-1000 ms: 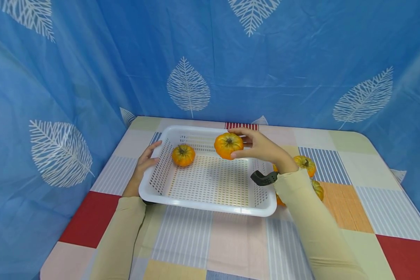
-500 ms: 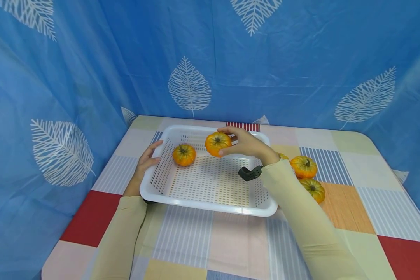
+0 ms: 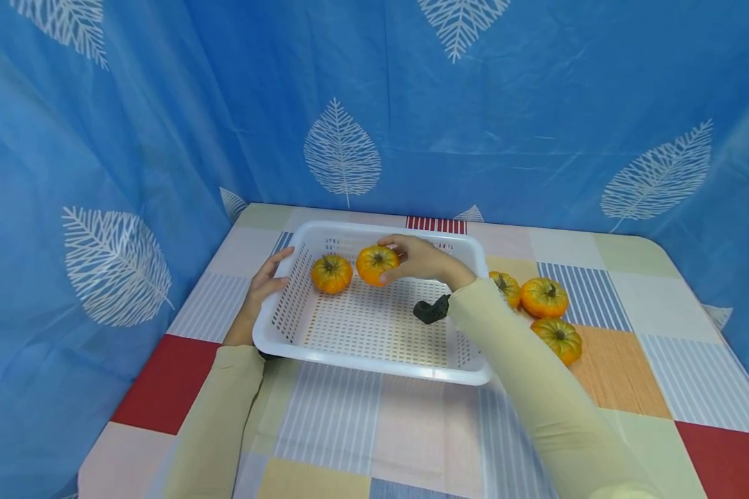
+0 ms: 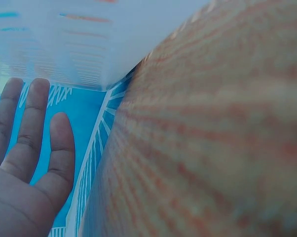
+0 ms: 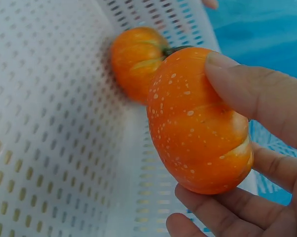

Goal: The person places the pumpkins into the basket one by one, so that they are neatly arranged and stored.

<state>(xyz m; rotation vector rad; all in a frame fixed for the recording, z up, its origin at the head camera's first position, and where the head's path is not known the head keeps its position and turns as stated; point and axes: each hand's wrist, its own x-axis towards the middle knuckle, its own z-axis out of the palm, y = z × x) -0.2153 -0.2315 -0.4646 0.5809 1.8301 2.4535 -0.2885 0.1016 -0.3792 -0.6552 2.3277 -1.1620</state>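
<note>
In the head view, my right hand (image 3: 421, 260) holds a small orange pumpkin (image 3: 377, 263) over the inside of a white plastic basket (image 3: 374, 367). The right wrist view shows the thumb on one side of this pumpkin (image 5: 200, 123) and fingers beneath it. A second pumpkin (image 3: 331, 274) sits in the basket's far left corner, just left of the held one. My left hand (image 3: 262, 291) rests against the basket's left rim. Its fingers (image 4: 27, 133) are nearly straight, close to the outer side of the basket (image 4: 84, 44).
On the table right of the basket lie several pumpkins, among them one at the back (image 3: 544, 296) and one nearer (image 3: 558, 339), partly beside my right sleeve. A patchwork cloth (image 3: 424, 430) covers the table. Blue leaf-print curtain (image 3: 505, 138) hangs behind and at the left.
My right hand has moved left with the pumpkin, closer to the one in the basket, and has lowered slightly. The left hand keeps its place at the rim.
</note>
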